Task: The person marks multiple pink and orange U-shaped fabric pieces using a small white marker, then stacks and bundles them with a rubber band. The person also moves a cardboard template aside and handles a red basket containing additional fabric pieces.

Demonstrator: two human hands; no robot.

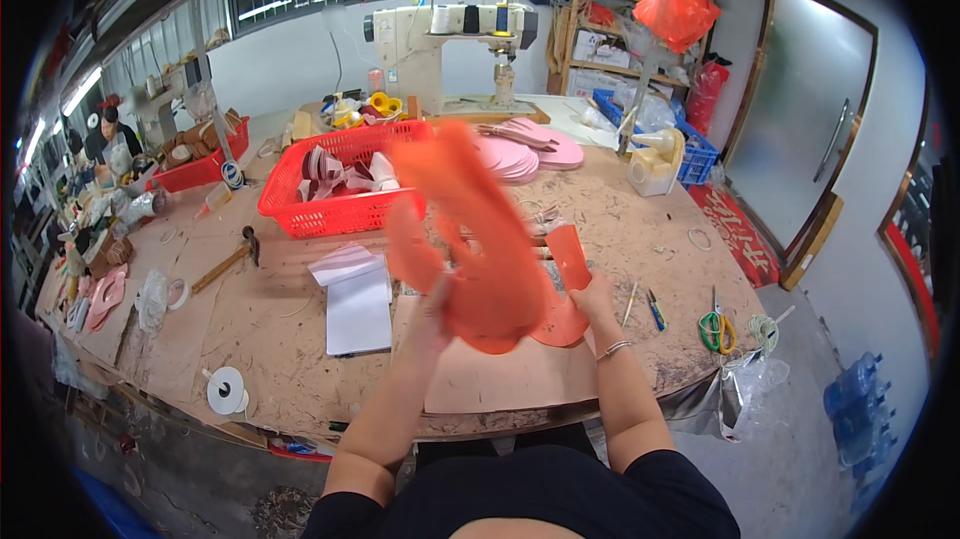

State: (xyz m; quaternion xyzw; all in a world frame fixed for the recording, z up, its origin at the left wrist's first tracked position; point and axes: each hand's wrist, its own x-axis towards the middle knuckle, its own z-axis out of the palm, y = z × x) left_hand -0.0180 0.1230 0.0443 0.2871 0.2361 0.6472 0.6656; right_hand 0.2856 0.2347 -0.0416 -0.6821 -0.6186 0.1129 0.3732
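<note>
Several flat orange cut-out pieces [490, 279], smeared by motion, are raised above the table in front of me. My left hand [432, 321] is closed on their lower left edge, its fingers partly hidden behind the orange material. To the right, my right hand [596, 301] grips a narrower orange piece [568, 257], which hangs down beside the larger ones. Whether these pieces are joined I cannot tell. Under them lies a pale board [500, 389] at the table's front edge. A white notepad [358, 309] is just left of my left hand.
A red basket [300, 214] with cut pieces stands behind, near pink sole-shaped sheets [510, 159] and a sewing machine [410, 44]. A hammer [235, 259] and a white spool [227, 391] lie left. Right are a pen-like tool [656, 309], scissors [716, 329] and a cream dispenser [655, 167].
</note>
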